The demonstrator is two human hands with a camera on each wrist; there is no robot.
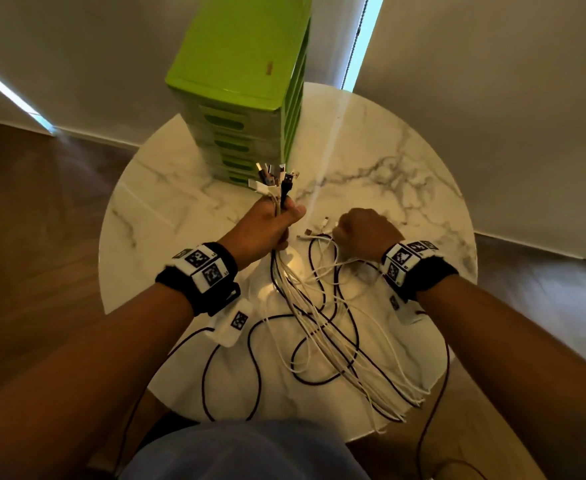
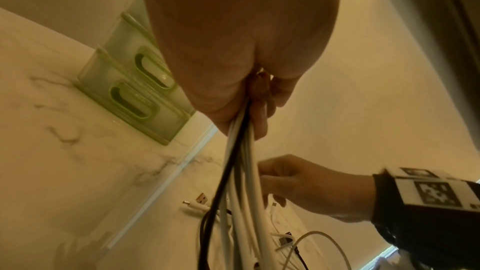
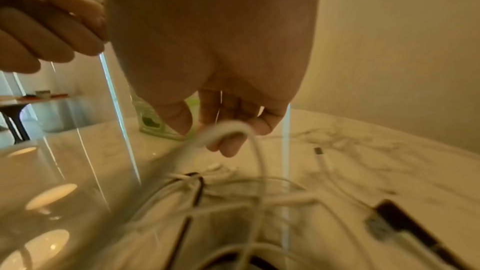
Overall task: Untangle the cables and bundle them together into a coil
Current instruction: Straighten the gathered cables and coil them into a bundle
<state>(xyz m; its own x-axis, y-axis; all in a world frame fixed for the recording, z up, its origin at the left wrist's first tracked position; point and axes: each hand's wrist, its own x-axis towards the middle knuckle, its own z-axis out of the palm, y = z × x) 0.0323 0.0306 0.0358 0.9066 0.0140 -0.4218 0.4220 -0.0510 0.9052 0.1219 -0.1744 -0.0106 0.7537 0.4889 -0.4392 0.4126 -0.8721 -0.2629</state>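
Observation:
My left hand (image 1: pixel 273 224) grips a bundle of white and black cables (image 2: pixel 240 151) in a fist. Their connector ends (image 1: pixel 273 178) stick up above the fist. Below it the cables fall into a loose tangle (image 1: pixel 322 327) spread across the round marble table (image 1: pixel 398 161). To the right, my right hand (image 1: pixel 364 231) is low over the table, fingers curled. In the right wrist view a white cable loop (image 3: pixel 228 129) is hooked across its fingertips (image 3: pixel 262 124). Loose plug ends (image 1: pixel 314 233) lie on the table between the hands.
A tall green drawer unit (image 1: pixel 243 84) stands at the back of the table, just behind the left hand. Some cable loops hang over the table's near edge (image 1: pixel 423 403). A black plug (image 3: pixel 405 223) lies near the right wrist. Wood floor surrounds the table.

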